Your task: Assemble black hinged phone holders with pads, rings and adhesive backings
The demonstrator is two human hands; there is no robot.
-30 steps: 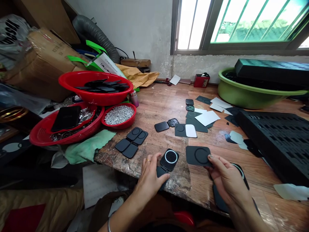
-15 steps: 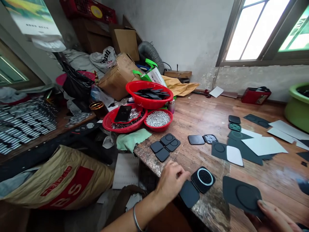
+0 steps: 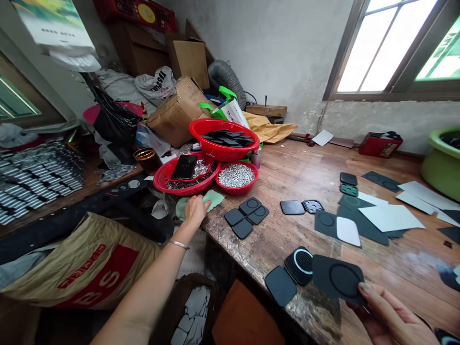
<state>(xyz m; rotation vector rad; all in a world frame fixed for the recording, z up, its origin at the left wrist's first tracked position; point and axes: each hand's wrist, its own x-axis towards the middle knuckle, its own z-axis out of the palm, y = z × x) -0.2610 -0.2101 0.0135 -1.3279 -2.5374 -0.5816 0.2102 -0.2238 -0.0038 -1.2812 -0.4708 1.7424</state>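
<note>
Fingers of the left hand [image 3: 196, 209] are being hidden by the back of the hand, so it cannot be told whether the green cloth [image 3: 215, 197] beneath them is being gripped or merely being touched; they are being curled down onto its near end. Just beyond those fingers a red bowl of small metal parts [image 3: 237, 191] is being shown. To their right, near but apart, a cluster of four black pads [image 3: 246, 218] is lying on the wooden table [image 3: 287, 163]. The right hand [image 3: 390, 318] is being cut off by the lower edge of the frame, and its fingers are being covered by the dark square sheet [image 3: 336, 278], marked with a ring, which is being pinched at its near corner between them and the thumb [image 3: 364, 289]. Left of that thumb, just beside the sheet, a round ribbed piece [image 3: 303, 264] with a pale ring and a plain black pad [image 3: 281, 286] are lying, touching each other, at the table's near edge.
</note>
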